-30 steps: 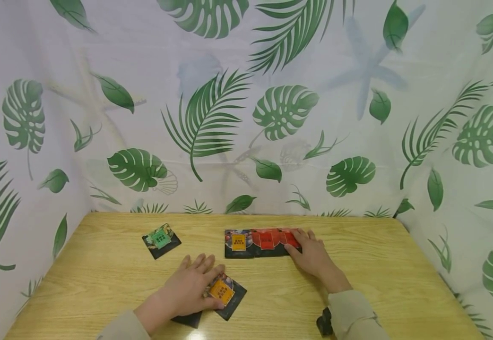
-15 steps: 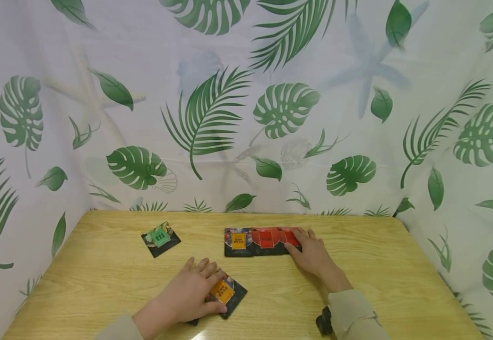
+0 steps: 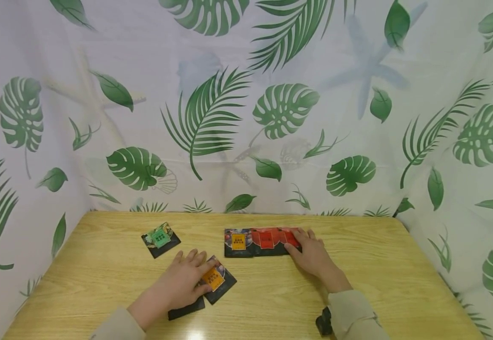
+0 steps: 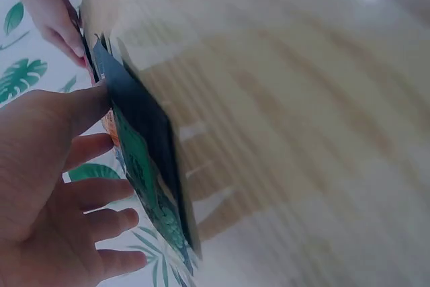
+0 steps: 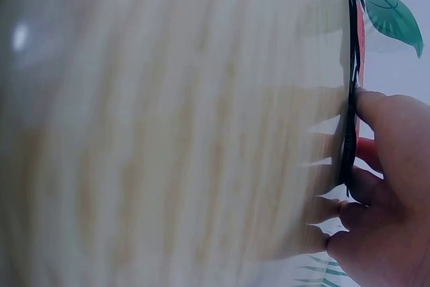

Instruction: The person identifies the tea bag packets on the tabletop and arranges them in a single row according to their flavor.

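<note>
Orange-labelled pkt lies lower centre in the head view, turned on the diagonal, partly under the L hand. That hand is spread palm down, fingers relaxed; index & thumb touch the pkt w/o closing round it. Under the same palm a 2nd pkt shows just a black strip from above; L wrist view suggests a green lbl on it, tho that shot's dim & near edge-on, so not certain.

R hand, right of centre, is likewise loose & spread, thumb & fingers resting on the rightmost red pkt, no real grip; R wrist view has its outer fingertips down at the table. Leftward in the same row, side by side: middle red pkt, then an orange-lbl pkt at the left end. Green-lbl pkt lies left of centre, angled, well apart from the row.

Wood-grain tabletop fills the lower frame; white leaf-print cloth behind & at both sides. Small black object, bottom right of centre, is right by the R sleeve.
</note>
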